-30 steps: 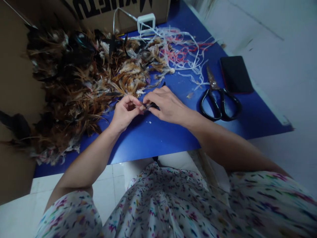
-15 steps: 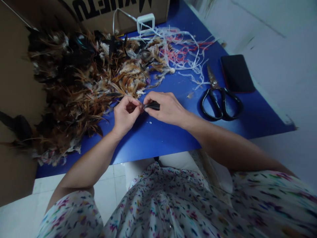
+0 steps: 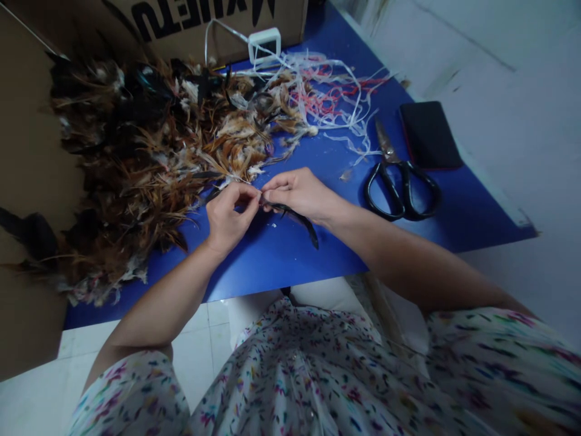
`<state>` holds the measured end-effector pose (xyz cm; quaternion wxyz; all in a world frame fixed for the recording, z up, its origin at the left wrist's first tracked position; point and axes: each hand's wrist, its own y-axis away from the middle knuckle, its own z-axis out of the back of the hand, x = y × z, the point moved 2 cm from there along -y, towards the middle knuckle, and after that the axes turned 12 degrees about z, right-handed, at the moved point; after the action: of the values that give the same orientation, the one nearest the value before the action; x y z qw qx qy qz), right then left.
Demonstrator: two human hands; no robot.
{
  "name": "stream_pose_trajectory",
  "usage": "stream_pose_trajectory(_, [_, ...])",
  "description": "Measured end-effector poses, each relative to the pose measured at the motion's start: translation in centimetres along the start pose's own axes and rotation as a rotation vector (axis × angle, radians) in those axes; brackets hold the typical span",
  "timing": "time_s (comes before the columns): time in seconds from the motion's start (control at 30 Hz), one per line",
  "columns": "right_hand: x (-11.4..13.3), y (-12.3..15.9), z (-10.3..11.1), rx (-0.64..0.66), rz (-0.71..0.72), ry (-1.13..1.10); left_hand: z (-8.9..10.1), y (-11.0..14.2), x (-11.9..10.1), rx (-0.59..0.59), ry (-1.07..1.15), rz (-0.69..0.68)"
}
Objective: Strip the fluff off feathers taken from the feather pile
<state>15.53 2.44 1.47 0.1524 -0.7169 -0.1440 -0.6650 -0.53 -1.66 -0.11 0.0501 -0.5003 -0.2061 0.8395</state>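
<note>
A narrow black feather (image 3: 302, 221) is held over the blue table, its curved tip pointing down to the right. My left hand (image 3: 231, 215) is closed in a pinch at the feather's quill end, thumb against forefinger. The fingertips of my right hand (image 3: 302, 192) press together on the same feather just beside the left ones, so the two hands nearly touch. A thin pale strand shows by the left fingertips; what else lies between the fingers is too small to make out. Close behind my hands lies a big heap of brown and black feathers (image 3: 177, 133).
Black-handled scissors (image 3: 403, 188) and a dark flat phone-like case (image 3: 431, 134) lie at right. White and red plastic strips (image 3: 331, 91) tangle near a white-framed device (image 3: 264, 45). Cardboard boxes (image 3: 213, 36) border the blue table (image 3: 272, 266) behind and left; a pale wall stands right.
The black feather has swung out below my right hand and now points down to the right. My right fingers have closed in nearer the left fingertips. The view has shifted slightly.
</note>
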Motion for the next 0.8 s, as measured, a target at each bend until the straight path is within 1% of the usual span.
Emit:
stream_pose_trajectory(0.2, [0.28,0.04,-0.16,0.002,-0.123,-0.115,0.25,0.12,-0.26,-0.005,-0.071,-0.072])
stream_pose_trajectory(0.37, [0.37,0.17,-0.04,0.022,-0.168,-0.180,0.39,0.08,-0.19,-0.028,-0.112,-0.150])
stream_pose_trajectory(0.43, [0.40,0.18,-0.03,0.038,-0.161,-0.173,0.44,0.04,-0.14,-0.034,-0.130,-0.150])
stream_pose_trajectory(0.5, [0.42,0.17,-0.08,0.043,-0.137,-0.154,0.49,0.02,-0.13,-0.037,-0.132,-0.116])
stream_pose_trajectory(0.6, [0.40,0.10,-0.24,0.020,-0.104,-0.113,0.55,0.06,-0.26,-0.046,-0.129,-0.091])
stream_pose_trajectory(0.8, [0.32,0.06,-0.68,-0.007,-0.061,-0.059,0.44,0.21,-0.32,-0.060,-0.164,-0.184])
